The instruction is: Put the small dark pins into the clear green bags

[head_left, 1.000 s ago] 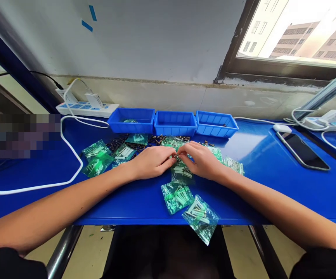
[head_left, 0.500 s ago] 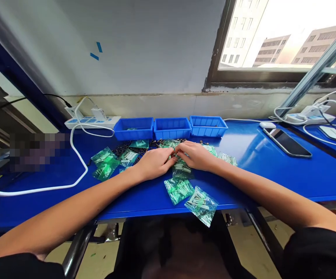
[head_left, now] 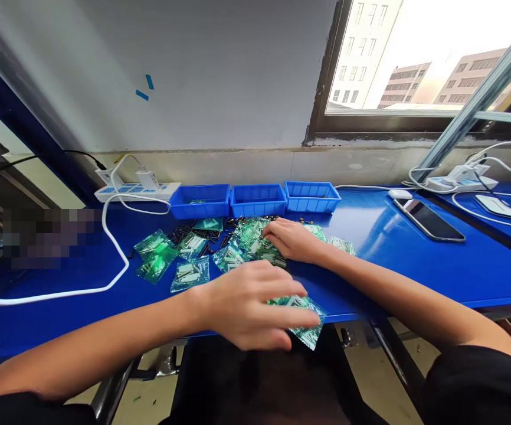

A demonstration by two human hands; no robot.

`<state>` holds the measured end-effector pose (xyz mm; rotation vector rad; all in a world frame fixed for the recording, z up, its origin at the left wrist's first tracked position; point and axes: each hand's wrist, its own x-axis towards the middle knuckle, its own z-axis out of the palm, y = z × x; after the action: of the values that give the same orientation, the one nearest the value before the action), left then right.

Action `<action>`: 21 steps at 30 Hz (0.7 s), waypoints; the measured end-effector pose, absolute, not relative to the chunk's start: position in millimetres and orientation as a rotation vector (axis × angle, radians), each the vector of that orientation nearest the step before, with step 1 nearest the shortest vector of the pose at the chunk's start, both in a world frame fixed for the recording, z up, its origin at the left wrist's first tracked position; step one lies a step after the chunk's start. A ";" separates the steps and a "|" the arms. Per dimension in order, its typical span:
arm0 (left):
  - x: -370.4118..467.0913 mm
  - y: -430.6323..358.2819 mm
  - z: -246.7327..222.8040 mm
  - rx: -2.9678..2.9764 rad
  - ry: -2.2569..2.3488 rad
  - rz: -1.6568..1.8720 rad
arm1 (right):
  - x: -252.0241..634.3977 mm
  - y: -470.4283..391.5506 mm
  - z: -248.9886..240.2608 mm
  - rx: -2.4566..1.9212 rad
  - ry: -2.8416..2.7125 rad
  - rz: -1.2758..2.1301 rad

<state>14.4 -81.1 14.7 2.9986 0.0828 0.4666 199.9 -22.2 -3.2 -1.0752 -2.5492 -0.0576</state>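
My left hand, slightly blurred, is over the table's front edge with its fingers stretched apart and nothing in them. Just beyond its fingertips, a clear green-tinted plastic packet of small pale pieces juts over the edge. Farther back, my right hand is closed in a pinch above the pile of packets. What its fingertips hold, if anything, is too small to make out. Loose dark screws lie among the packets, left of the right hand.
Behind the pile stand three blue bins, the left, middle and right. A white power strip with a cable is at the left. A phone lies on the blue table at the right.
My left hand has left my right hand and come toward me, its fingers spreading over the packets at the front edge. My right hand stays at the pile, still pinched.
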 end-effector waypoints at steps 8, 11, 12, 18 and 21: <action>23.5 -65.5 1.0 3.000 0.093 0.303 | 200.2 -19.7 -5.3 -1.050 -2.505 -0.014; 19.2 -50.4 2.2 3.043 0.249 0.315 | 201.8 -16.8 -7.5 -1.028 -2.392 0.048; 17.6 -46.8 2.8 3.057 0.291 0.312 | 202.4 -15.6 -8.5 -1.017 -2.346 0.069; 8.7 -31.5 7.2 3.089 0.633 0.324 | 203.7 -12.8 -12.2 -0.940 -2.224 0.022; 6.0 -25.2 9.1 3.011 0.682 0.410 | 202.8 -15.5 -12.3 -0.888 -2.286 -0.054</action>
<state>6.0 -25.2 9.1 3.0110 0.6820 0.4103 202.8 -15.5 -12.3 -0.8882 -2.2858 -0.0541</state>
